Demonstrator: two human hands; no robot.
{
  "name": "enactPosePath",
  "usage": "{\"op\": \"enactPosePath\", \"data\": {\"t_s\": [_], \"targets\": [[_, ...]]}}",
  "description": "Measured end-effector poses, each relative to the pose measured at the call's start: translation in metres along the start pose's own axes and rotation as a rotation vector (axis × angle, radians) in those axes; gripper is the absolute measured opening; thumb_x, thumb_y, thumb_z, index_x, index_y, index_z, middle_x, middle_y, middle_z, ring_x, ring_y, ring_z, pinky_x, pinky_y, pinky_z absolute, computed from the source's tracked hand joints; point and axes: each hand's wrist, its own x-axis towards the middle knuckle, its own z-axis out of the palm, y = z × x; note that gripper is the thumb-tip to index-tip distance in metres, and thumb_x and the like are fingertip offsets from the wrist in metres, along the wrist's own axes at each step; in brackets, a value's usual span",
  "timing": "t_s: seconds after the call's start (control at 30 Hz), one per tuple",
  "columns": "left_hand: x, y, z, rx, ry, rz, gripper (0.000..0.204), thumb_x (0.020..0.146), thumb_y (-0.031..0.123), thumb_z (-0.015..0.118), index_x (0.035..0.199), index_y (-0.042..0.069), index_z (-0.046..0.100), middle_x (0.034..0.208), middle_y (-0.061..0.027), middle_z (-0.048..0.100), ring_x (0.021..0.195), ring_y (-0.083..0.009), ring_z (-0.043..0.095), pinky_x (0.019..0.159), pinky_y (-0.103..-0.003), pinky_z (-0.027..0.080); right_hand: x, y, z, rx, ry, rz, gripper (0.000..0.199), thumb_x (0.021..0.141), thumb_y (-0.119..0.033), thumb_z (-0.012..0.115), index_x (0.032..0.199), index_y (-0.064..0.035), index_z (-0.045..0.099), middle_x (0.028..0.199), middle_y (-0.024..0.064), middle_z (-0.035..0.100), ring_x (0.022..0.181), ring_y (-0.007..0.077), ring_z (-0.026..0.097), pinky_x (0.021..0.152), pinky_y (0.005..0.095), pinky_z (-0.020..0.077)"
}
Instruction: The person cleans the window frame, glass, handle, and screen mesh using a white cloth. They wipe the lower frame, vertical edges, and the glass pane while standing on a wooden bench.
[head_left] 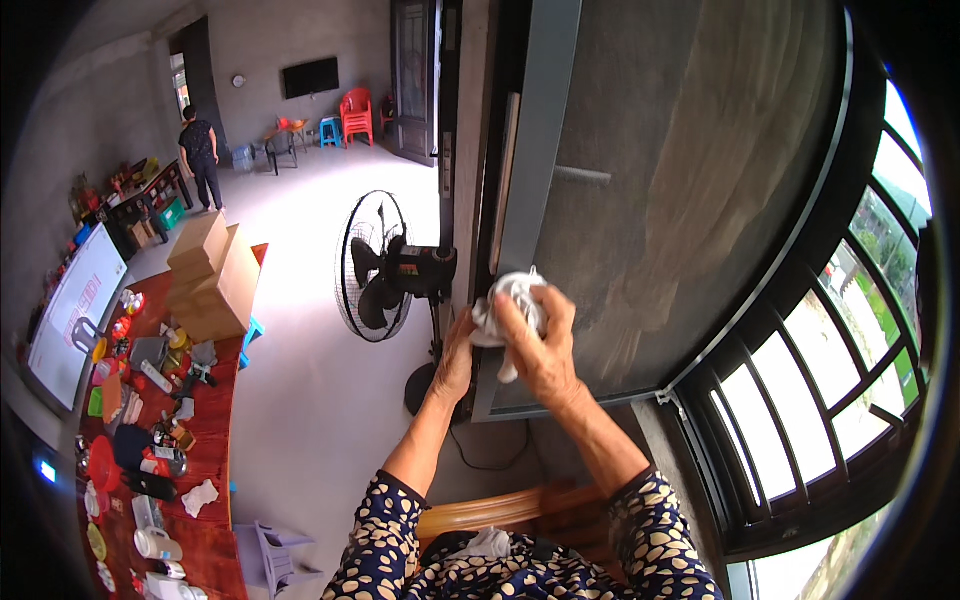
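The person's right hand (545,345) holds a white cloth (512,300) up against a big grey door (680,180). The fingers of this hand are curled around the cloth and hold it tight. A bit of the cloth hangs down under the hand. The left hand (457,355) is just beside it, on the left edge of the cloth. Its fingers are bent and touch the cloth too. Both hands are at the left edge of the door, near its grey frame (540,130).

Both arms wear sleeves that are dark with light spots. Behind the hands stands a black fan (375,265) on the floor. To the right of the door is a window with dark bars (830,340), and green shows outside.

Far to the left is a long red-brown worktop (215,455) with many small things on it, and brown boxes (210,275) stand at its end. Another person (200,150) stands well away at the back of the room, near red chairs (356,112).
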Motion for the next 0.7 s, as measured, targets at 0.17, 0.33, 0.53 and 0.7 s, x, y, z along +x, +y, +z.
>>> {"op": "enactPosePath", "data": {"t_s": [0.17, 0.33, 0.53, 0.7], "targets": [[-0.001, 0.005, 0.005, 0.1, -0.004, 0.072, 0.052, 0.095, 0.045, 0.05, 0.124, 0.002, 0.052, 0.114, -0.0043, 0.057, 0.106, -0.0142, 0.049, 0.096, -0.03, 0.036, 0.066, 0.017, -0.012, -0.022, 0.124, -0.128, 0.061, 0.062, -0.002, 0.076, 0.118, -0.0197, 0.064, 0.118, 0.013, 0.044, 0.104, 0.0331, 0.048, 0.086, 0.041, 0.0451], [-0.006, 0.022, 0.009, 0.18, -0.043, 0.047, 0.065, 0.085, 0.044, 0.069, 0.129, 0.002, 0.047, 0.114, -0.0042, 0.056, 0.106, -0.014, 0.049, 0.094, -0.029, 0.038, 0.133, 0.014, -0.032, -0.126, 0.169, -0.208, 0.067, 0.06, -0.001, 0.076, 0.123, -0.0195, 0.06, 0.116, 0.0155, 0.044, 0.102, 0.0328, 0.048, 0.084, 0.0404, 0.0451], [-0.007, 0.028, 0.017, 0.218, -0.018, 0.123, 0.057, 0.086, 0.042, 0.069, 0.124, 0.003, 0.05, 0.106, -0.002, 0.055, 0.101, -0.0108, 0.049, 0.09, -0.026, 0.039, 0.201, 0.011, -0.055, -0.22, 0.243, -0.25, 0.071, 0.06, 0.009, 0.073, 0.124, -0.0186, 0.062, 0.119, 0.0138, 0.043, 0.107, 0.0294, 0.047, 0.089, 0.0378, 0.0463], [-0.007, 0.025, 0.015, 0.249, -0.003, 0.112, 0.05, 0.087, 0.039, 0.069, 0.118, 0.003, 0.052, 0.099, -0.0006, 0.055, 0.095, -0.01, 0.049, 0.086, -0.025, 0.04, 0.213, 0.007, -0.063, -0.446, 0.152, -0.502, 0.04, 0.068, -0.012, 0.071, 0.108, -0.0168, 0.065, 0.118, 0.0101, 0.045, 0.104, 0.0277, 0.048, 0.083, 0.0385, 0.0448]]}}
